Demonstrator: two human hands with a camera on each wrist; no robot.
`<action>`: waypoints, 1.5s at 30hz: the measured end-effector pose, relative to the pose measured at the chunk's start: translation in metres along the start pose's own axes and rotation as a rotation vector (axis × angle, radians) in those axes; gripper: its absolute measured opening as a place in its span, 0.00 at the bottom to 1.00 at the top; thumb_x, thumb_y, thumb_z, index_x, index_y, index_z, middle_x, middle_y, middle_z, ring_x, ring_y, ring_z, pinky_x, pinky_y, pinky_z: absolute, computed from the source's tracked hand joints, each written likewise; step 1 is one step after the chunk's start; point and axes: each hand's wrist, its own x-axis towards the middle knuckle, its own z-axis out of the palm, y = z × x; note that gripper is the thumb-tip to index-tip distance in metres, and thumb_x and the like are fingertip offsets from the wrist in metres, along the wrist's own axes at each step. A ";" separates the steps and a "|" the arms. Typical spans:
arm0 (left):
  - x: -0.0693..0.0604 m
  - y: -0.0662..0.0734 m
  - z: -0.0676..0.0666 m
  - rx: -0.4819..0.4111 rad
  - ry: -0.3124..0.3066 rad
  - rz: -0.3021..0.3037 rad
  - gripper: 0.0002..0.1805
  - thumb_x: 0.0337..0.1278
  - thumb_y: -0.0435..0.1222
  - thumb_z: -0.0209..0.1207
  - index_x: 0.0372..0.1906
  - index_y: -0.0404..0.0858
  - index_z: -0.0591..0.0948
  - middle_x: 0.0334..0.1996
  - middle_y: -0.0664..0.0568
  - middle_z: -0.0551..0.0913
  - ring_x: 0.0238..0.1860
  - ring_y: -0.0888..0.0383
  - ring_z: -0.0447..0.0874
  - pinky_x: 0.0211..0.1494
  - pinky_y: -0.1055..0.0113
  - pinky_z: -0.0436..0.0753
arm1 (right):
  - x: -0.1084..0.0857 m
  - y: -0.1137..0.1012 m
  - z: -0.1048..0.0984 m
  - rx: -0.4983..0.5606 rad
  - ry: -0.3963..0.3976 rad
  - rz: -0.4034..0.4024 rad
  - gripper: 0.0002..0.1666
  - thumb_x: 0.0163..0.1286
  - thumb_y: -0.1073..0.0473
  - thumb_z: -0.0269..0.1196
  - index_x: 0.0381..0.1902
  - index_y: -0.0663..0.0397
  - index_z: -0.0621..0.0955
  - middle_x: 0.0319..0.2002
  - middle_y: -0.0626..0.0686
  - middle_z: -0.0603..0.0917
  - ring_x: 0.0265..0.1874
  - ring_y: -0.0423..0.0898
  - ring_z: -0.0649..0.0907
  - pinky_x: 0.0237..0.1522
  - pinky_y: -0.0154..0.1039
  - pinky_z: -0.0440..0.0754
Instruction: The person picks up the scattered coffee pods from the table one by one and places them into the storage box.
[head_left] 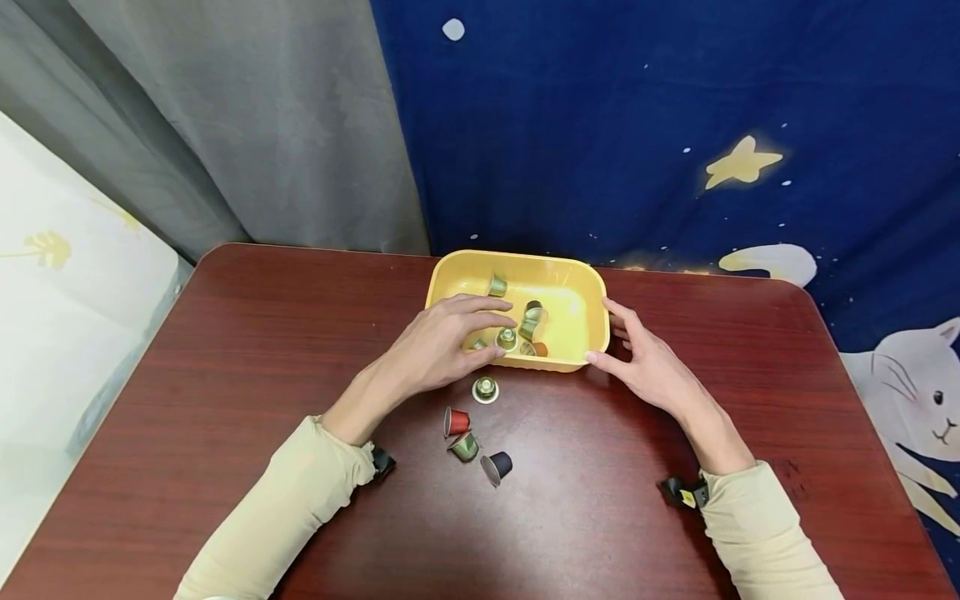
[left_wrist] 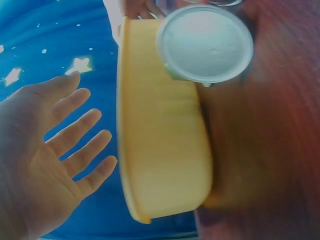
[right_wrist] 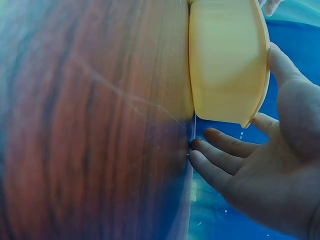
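Coffee capsules of several colours lie inside a yellow plastic bin (head_left: 576,287) and on the table before it. My left hand (head_left: 453,342) hovers over the bin's near left part, fingers spread and holding nothing. Below its fingertips is a green capsule (head_left: 507,337). At the near right corner my right hand (head_left: 651,367) holds the bin's rim between thumb and index finger; the other fingers (right_wrist: 215,167) extend loosely beside it. On the table are a green capsule (head_left: 486,389) with its rim down, a red capsule (head_left: 457,422), another green capsule (head_left: 465,447) and a black capsule (head_left: 497,467).
The reddish-brown wooden table (head_left: 600,508) ends just behind the bin. Behind it hang a grey curtain (head_left: 300,125) and a blue curtain (head_left: 570,125) with stars. In the left wrist view, a capsule's pale round lid (left_wrist: 207,45) looms close to the camera.
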 end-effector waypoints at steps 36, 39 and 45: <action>-0.043 0.028 -0.025 0.126 0.012 0.103 0.22 0.55 0.50 0.69 0.54 0.48 0.86 0.60 0.55 0.81 0.67 0.54 0.72 0.73 0.52 0.62 | 0.000 -0.001 0.000 -0.003 -0.005 0.002 0.52 0.67 0.43 0.66 0.79 0.40 0.51 0.69 0.61 0.68 0.66 0.59 0.72 0.66 0.57 0.67; -0.047 0.028 -0.024 0.133 0.013 0.099 0.21 0.55 0.50 0.70 0.53 0.48 0.86 0.60 0.56 0.81 0.67 0.54 0.73 0.73 0.52 0.63 | 0.000 -0.001 0.000 -0.001 -0.007 0.003 0.52 0.68 0.42 0.66 0.79 0.39 0.50 0.69 0.61 0.68 0.66 0.59 0.71 0.67 0.57 0.67; -0.055 0.026 -0.022 0.129 0.026 0.104 0.21 0.53 0.48 0.71 0.52 0.48 0.87 0.59 0.54 0.82 0.66 0.52 0.74 0.71 0.52 0.65 | 0.000 -0.001 0.001 0.004 -0.008 0.002 0.52 0.68 0.43 0.66 0.79 0.39 0.50 0.69 0.61 0.68 0.66 0.59 0.71 0.67 0.57 0.67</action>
